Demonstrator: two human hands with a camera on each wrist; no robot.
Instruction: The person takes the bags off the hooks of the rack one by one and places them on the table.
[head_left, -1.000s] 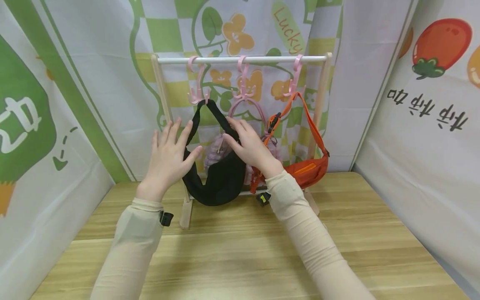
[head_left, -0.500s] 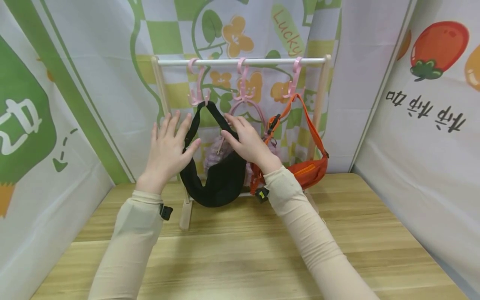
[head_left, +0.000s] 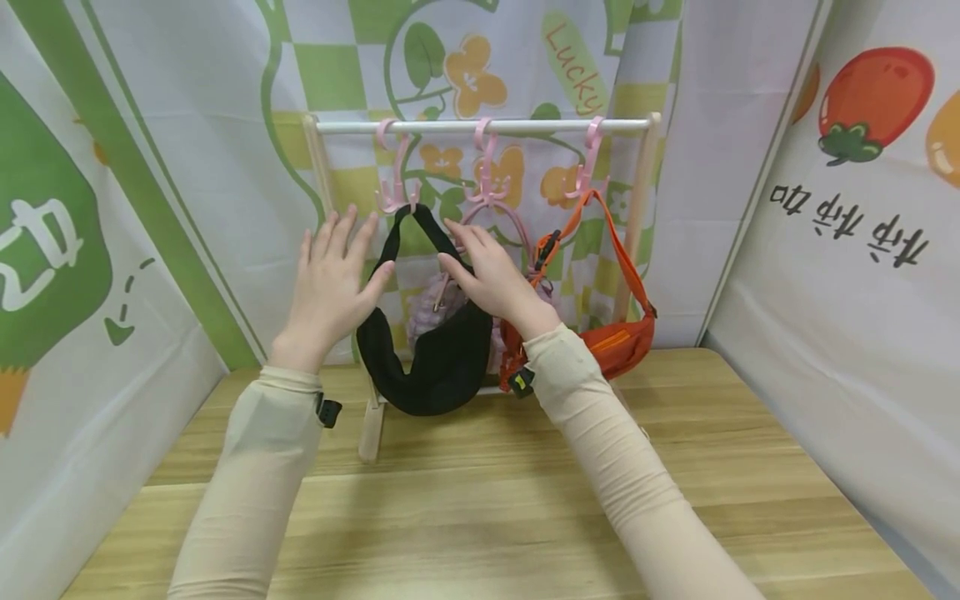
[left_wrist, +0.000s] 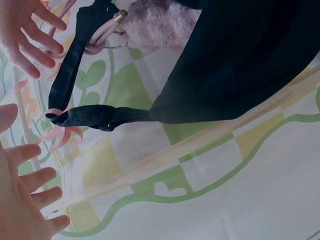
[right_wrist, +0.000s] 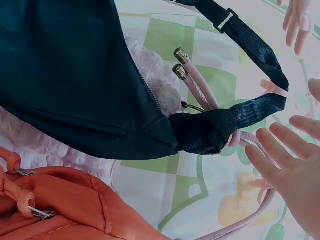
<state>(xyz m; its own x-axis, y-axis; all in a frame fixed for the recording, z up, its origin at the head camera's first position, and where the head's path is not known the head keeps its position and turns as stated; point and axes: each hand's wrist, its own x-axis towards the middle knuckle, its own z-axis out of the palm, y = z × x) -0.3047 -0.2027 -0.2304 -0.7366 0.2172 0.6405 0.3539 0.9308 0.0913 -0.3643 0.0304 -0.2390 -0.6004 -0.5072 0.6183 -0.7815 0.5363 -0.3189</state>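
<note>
A black shoulder bag (head_left: 450,367) hangs by its strap from the left pink hook (head_left: 393,187). My left hand (head_left: 330,279), fingers spread and straight, is at the bag's left side. On the other side, my right hand (head_left: 495,271) has its fingers extended and overlaps the black strap in the head view. Both wrist views show the palms facing the bag with nothing held; the strap (left_wrist: 82,116) lies between the hands. Behind the black bag hangs a fluffy pink bag (right_wrist: 155,80) with a pink cord handle, partly hidden. An orange bag (head_left: 618,346) hangs at the right.
The hooks hang from the white bar (head_left: 525,126) of a small rack with wooden posts (head_left: 640,200). The rack stands on a wood-grain table (head_left: 480,517). Printed curtains (head_left: 738,125) close in the back and both sides.
Both hands have shifted slightly up and to the left in the head view, fingers still extended. The bags hang in nearly the same place.
</note>
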